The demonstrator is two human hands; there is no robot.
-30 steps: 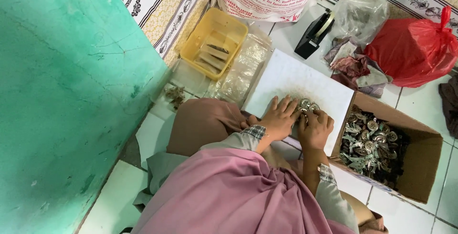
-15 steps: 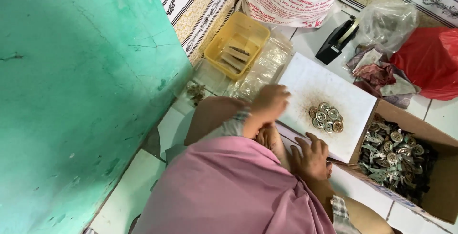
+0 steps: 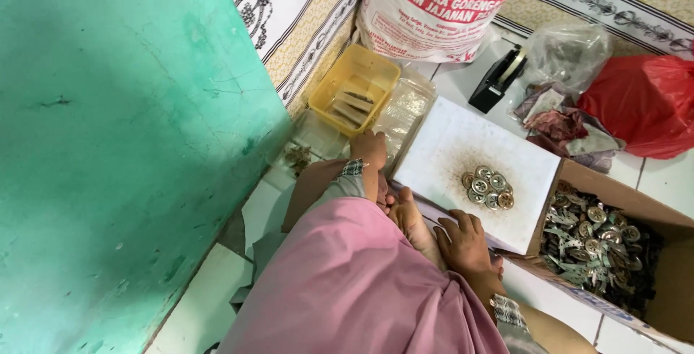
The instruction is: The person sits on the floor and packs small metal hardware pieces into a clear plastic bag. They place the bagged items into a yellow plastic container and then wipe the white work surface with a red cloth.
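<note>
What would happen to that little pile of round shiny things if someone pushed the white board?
The round metal pieces lie loose on the flat white board, which has no rim, so they would probably slide and scatter. Being flat discs, most would likely skid rather than roll. They look stiff, not fragile.

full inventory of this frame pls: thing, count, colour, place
round metal buttons: small cluster, silvery-gold, middle of the white board
white board: 1, white with a brown smudge, on the floor ahead of the person
cardboard box: 1, brown, right of the board, filled with metal pieces
yellow tray: 1, yellow, beyond the left hand, holding small packets
clear plastic bags: stack, transparent, between tray and board
tape dispenser: 1, black, beyond the board
large sack: 1, white with red print, top centre
red plastic bag: 1, red, top right
clear bag: 1, transparent, beside the red bag
wall: green, left
left hand: on the clear plastic bags
right hand: at the board's near edge
</note>
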